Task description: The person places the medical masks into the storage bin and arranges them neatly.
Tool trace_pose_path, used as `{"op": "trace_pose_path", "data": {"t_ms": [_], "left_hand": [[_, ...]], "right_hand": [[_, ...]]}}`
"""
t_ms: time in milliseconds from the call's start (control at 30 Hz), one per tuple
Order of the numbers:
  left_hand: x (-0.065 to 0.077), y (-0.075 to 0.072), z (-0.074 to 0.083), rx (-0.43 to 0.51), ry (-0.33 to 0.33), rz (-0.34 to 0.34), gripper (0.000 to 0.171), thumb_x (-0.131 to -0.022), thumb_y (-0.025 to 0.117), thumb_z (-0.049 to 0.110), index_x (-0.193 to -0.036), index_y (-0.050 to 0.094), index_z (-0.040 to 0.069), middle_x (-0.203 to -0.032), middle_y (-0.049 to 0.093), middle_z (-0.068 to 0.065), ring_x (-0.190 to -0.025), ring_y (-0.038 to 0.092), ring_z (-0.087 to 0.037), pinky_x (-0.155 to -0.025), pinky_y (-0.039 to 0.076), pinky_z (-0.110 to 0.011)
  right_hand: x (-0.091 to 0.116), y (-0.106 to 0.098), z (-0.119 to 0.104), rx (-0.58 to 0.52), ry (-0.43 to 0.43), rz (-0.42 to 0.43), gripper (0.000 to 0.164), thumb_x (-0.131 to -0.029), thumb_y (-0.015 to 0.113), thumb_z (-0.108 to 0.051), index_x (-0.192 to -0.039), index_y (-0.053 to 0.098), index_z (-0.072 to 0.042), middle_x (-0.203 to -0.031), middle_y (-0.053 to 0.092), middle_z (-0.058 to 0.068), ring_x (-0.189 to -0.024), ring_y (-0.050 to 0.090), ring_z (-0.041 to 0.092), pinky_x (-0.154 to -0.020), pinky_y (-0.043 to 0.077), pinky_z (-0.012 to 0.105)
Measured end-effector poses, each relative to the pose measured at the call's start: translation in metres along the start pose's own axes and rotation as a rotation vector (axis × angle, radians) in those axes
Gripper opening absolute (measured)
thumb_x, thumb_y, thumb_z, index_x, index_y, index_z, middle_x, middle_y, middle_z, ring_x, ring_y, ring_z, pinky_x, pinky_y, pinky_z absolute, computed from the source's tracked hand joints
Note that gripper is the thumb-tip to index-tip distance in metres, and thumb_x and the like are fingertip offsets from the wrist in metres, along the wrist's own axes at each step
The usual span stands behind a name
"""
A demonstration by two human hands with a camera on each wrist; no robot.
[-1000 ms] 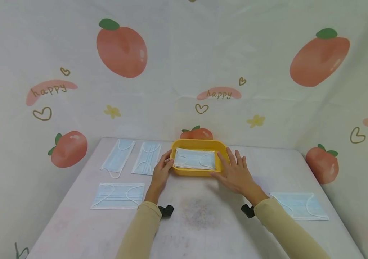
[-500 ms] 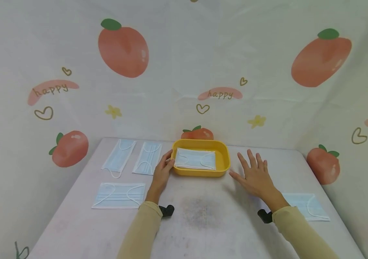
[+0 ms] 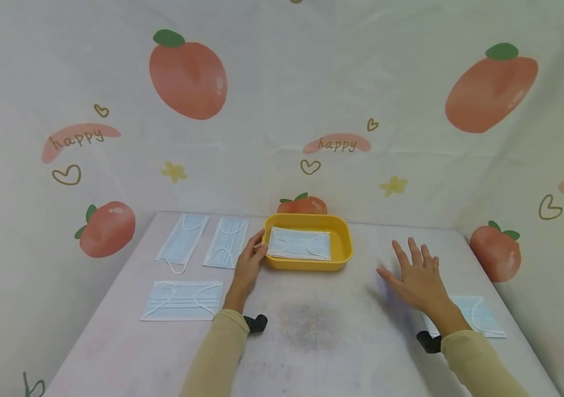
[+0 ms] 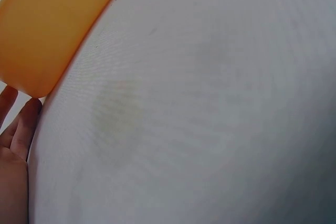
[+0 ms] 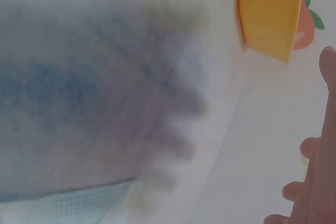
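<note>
A yellow plastic tray (image 3: pixel 307 265) stands at the back middle of the table, with light blue face masks (image 3: pixel 299 243) stacked flat in its left part. My left hand (image 3: pixel 248 266) rests against the tray's left end; in the left wrist view its fingertips touch the corner of the yellow wall (image 4: pixel 58 24). To the right, my right hand (image 3: pixel 417 281) hovers over the table with fingers spread and holds nothing. Just below it lies a single face mask (image 3: pixel 483 315), partly hidden by the wrist. The right wrist view shows that mask's edge (image 5: pixel 68 205) at lower left.
Left of the tray lie three more face masks: one slanted mask (image 3: pixel 182 238), one upright mask (image 3: pixel 226 242) beside it and one sideways mask (image 3: pixel 181 300) nearer the front. A fruit-printed cloth (image 3: pixel 262 110) hangs behind the table.
My right hand has left the tray's right end and moved right and toward the near side, over the right mask. The left hand and the tray have stayed in place.
</note>
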State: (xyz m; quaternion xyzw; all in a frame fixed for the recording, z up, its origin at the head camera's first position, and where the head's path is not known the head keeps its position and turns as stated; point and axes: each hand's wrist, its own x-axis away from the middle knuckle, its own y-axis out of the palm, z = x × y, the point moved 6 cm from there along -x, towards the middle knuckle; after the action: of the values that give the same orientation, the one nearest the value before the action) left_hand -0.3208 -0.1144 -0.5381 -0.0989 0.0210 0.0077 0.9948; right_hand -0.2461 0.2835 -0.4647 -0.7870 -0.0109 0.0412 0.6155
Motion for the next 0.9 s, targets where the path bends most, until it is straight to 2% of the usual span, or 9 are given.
{"op": "trace_pose_path", "data": {"t_ms": [367,633,900], "left_hand": [[-0.002,0.0,-0.004,-0.016,-0.002,0.002,0.044,-0.106,0.051,0.038,-0.15,0.046,0.039,-0.153,0.052,0.002,-0.134,0.054,-0.027,-0.116,0.043,-0.051],[-0.001,0.0,-0.001,-0.022,0.003,-0.003,0.045,-0.106,0.05,0.04,-0.151,0.044,0.039,-0.154,0.05,0.002,-0.134,0.054,-0.027,-0.117,0.042,-0.052],[0.0,0.0,-0.001,-0.02,-0.002,0.004,0.045,-0.106,0.051,0.041,-0.15,0.045,0.039,-0.154,0.051,0.003,-0.133,0.055,-0.026,-0.116,0.043,-0.052]], "right_hand": [[0.017,-0.002,0.033,-0.034,0.04,0.009,0.094,-0.096,0.05,-0.067,-0.163,0.018,-0.009,-0.164,0.009,0.037,-0.145,0.008,0.069,-0.111,0.008,0.084],[0.028,0.003,0.056,-0.009,0.076,-0.021,0.096,-0.097,0.048,-0.067,-0.163,0.012,-0.007,-0.161,0.007,0.042,-0.141,0.009,0.073,-0.108,0.01,0.086],[0.04,0.005,0.076,-0.051,0.103,-0.041,0.098,-0.097,0.05,-0.065,-0.162,0.01,-0.004,-0.159,0.006,0.045,-0.138,0.01,0.075,-0.107,0.01,0.085]]}}
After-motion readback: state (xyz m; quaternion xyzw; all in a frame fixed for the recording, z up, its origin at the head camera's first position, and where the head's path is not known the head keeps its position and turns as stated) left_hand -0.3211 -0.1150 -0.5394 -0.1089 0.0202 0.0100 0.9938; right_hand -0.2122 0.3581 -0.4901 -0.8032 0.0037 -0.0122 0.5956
